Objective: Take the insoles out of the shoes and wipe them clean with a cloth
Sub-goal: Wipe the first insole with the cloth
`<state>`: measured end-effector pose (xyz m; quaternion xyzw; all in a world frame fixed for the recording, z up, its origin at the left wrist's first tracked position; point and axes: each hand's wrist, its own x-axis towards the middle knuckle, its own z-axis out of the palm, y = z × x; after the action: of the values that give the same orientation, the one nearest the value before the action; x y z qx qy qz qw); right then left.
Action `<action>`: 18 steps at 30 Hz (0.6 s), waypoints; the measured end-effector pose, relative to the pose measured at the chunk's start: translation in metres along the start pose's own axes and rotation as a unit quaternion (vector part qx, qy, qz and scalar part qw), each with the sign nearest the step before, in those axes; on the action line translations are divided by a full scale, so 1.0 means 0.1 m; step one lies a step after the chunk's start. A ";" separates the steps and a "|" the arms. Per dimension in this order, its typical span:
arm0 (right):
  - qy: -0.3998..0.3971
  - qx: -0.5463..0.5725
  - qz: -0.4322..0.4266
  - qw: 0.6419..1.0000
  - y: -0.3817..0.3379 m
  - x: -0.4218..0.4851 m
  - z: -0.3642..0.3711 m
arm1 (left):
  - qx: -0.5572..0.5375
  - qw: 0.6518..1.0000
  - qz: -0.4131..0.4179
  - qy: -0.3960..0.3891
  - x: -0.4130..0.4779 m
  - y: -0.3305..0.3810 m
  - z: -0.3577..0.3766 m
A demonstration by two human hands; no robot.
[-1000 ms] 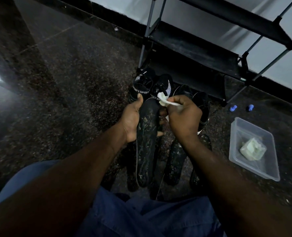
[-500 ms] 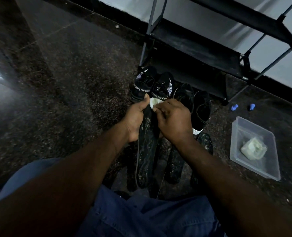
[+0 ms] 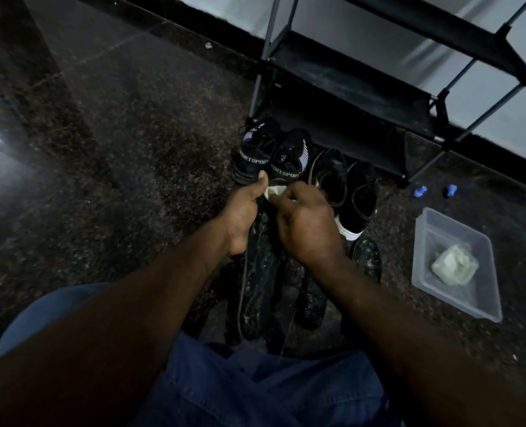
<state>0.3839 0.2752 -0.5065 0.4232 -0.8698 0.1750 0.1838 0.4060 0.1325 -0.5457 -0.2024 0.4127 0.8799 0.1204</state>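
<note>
The person is sitting over a dark speckled floor [image 3: 126, 155], and both hands are meeting in front of a row of shoes. The left hand [image 3: 242, 218] is gripping a long dark insole [image 3: 260, 282] near its far end, thumb lying up along the edge. The right hand [image 3: 309, 231] is curling its fingers round a small pale cloth [image 3: 274, 191] and pressing it to that same end of the insole, just beside the left thumb. The insole is showing pale flecks of dirt along its length, and its near end is pointing down toward the blue denim [image 3: 271, 392] on the person's lap.

Two more flecked insoles are lying on the floor below the right arm, one [image 3: 312, 302] close to the held one and another [image 3: 368, 257] further right.

Beyond the hands four black shoes are standing side by side. The left pair [image 3: 255, 154] is carrying white lettering on the collar bands; "SPORT" is reading twice on the outer shoe, while the inner shoe's band is partly hidden. The right pair [image 3: 361, 195] is plain, with no writing that I can read.

A black shoe rack [image 3: 348, 84] is standing behind them against the wall. To the right, a clear plastic tray [image 3: 468, 235] is holding a crumpled pale wad [image 3: 454, 268], and two small blue objects [image 3: 419, 191] are lying near the rack's foot.
</note>
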 end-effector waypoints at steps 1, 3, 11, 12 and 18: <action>0.009 -0.009 0.007 1.000 0.03 0.00 -0.02 | -0.009 1.000 -0.006 -0.008 -0.02 0.02 0.03; 0.032 -0.012 0.049 0.998 0.11 0.00 -0.03 | -0.016 0.999 -0.017 -0.032 -0.03 0.03 0.06; -0.007 -0.008 0.033 0.999 0.03 -0.12 0.04 | -0.025 1.000 0.016 0.002 -0.03 0.02 0.06; 0.013 -0.012 0.063 0.998 0.08 -0.11 0.04 | -0.027 1.000 0.014 0.000 -0.03 0.02 0.08; -0.035 0.000 0.008 0.999 -0.02 -0.20 0.09 | -0.001 0.999 0.033 0.022 -0.01 0.03 0.02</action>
<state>0.3952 0.2838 -0.5234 0.4222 -0.8790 0.1616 0.1519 0.4048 0.1322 -0.5421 -0.2078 0.4205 0.8794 0.0819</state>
